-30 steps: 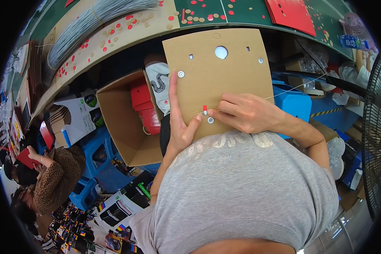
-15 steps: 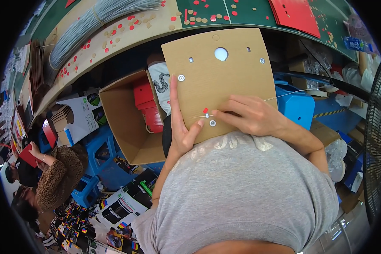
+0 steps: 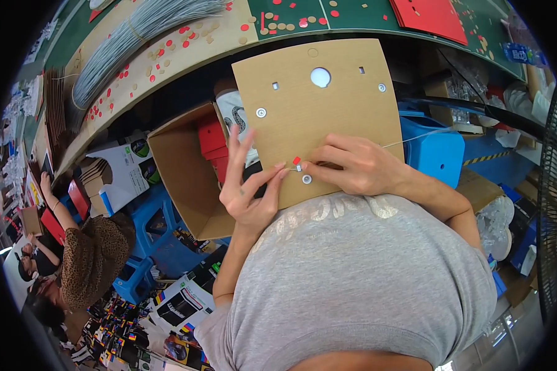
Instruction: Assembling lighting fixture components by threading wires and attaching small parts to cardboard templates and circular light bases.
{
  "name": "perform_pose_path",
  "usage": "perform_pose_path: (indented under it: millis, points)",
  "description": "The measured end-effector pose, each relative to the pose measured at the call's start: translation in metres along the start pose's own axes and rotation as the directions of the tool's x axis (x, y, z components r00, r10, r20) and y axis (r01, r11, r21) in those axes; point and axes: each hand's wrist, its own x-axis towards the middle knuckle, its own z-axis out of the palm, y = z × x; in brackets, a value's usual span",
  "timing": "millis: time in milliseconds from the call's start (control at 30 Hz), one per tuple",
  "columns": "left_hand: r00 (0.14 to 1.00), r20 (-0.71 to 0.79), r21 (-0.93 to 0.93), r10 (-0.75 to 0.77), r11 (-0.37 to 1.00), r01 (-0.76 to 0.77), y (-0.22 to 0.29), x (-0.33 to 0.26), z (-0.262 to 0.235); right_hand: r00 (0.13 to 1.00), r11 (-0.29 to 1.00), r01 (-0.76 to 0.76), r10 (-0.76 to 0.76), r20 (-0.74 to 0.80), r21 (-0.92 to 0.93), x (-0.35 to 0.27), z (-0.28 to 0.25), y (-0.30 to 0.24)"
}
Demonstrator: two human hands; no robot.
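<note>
A brown cardboard panel (image 3: 328, 117) rests against my front. It has a round hole near its far edge, small slots and several metal eyelets. A thin pale wire (image 3: 424, 133) runs from under my right hand out past the panel's right edge. My left hand (image 3: 250, 201) pinches the wire's short end, thumb against index finger, its other fingers raised. My right hand (image 3: 362, 167) lies over the panel, its fingertips closed on the wire beside the near slot. A small red piece (image 3: 296, 160) sits just beyond that slot, and an eyelet (image 3: 307, 179) lies nearer me.
A bundle of grey wires (image 3: 127, 46) and scattered red and brown cutouts lie on the table beyond. Red sheets (image 3: 428, 18) are at the far right. An open carton (image 3: 179, 179) and blue stools (image 3: 433, 151) flank me. A fan (image 3: 551, 210) stands right; a co-worker sits left.
My left hand has come off the panel's left edge, lifted its fingers and closed thumb and index finger on the wire's end. My right hand has shifted slightly left.
</note>
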Motion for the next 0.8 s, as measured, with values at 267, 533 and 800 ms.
perform_pose_path:
  millis: [267, 533, 800]
  points:
    - [0.992, 0.012, -0.209, -0.124, 0.970, 0.124, 0.010, -0.006, 0.002, 0.997, 1.000, -0.011, 0.013, -0.077, 0.021, -0.003, 0.007, 0.000]
    - [0.980, 0.197, 0.086, -0.032, 0.996, 0.015, 0.001, 0.032, 0.009, 0.997, 0.999, -0.027, 0.028, -0.065, 0.029, -0.002, 0.009, -0.007]
    - [0.947, 0.236, 0.075, -0.220, 0.975, 0.208, 0.002, 0.027, 0.009, 0.610, 0.778, -0.624, 0.427, -0.667, -0.072, -0.096, -0.037, -0.014]
